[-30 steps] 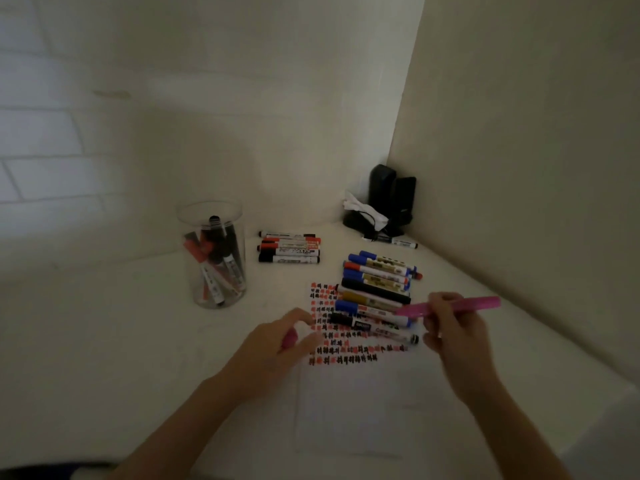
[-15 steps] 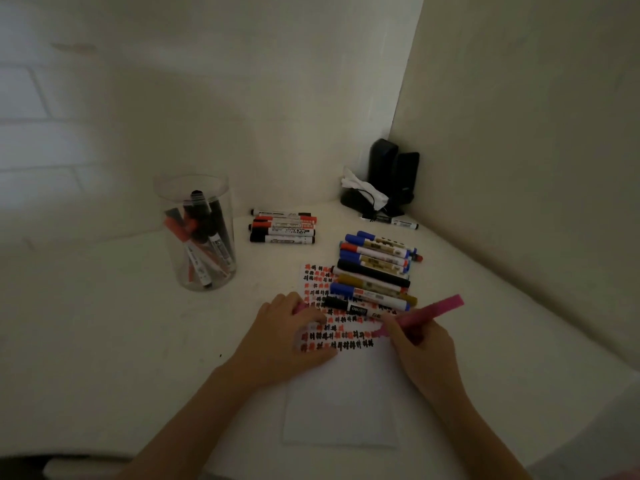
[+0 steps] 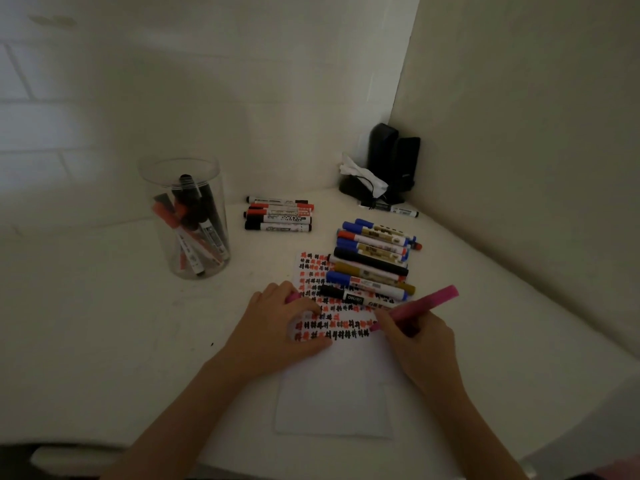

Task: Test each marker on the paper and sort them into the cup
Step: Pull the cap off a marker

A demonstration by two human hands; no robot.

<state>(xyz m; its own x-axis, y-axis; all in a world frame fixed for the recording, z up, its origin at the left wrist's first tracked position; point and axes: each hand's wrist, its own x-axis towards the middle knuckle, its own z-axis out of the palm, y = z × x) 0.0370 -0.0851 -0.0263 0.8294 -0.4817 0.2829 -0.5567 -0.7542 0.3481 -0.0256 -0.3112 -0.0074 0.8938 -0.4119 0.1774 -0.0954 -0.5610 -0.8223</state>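
Note:
My right hand [image 3: 420, 341] grips an uncapped pink marker [image 3: 427, 304], its tip down on the white paper [image 3: 334, 389] at the end of the lowest row of red and black marks. My left hand [image 3: 280, 329] lies on the paper's left side and holds the pink cap [image 3: 292, 297] under its fingers. A clear cup [image 3: 187, 216] with several red and black markers stands at the left. A stack of several blue, black, red and gold markers [image 3: 372, 263] lies across the paper's top.
Several red and black markers [image 3: 278, 218] lie in a row behind the paper. Two black speakers [image 3: 393, 161], a white crumpled tissue [image 3: 360, 178] and one more marker [image 3: 398, 209] sit in the corner. Walls close the back and right.
My right hand brought the pink marker down from the air until its tip met the paper. My left hand, with the cap, settled flat on the sheet.

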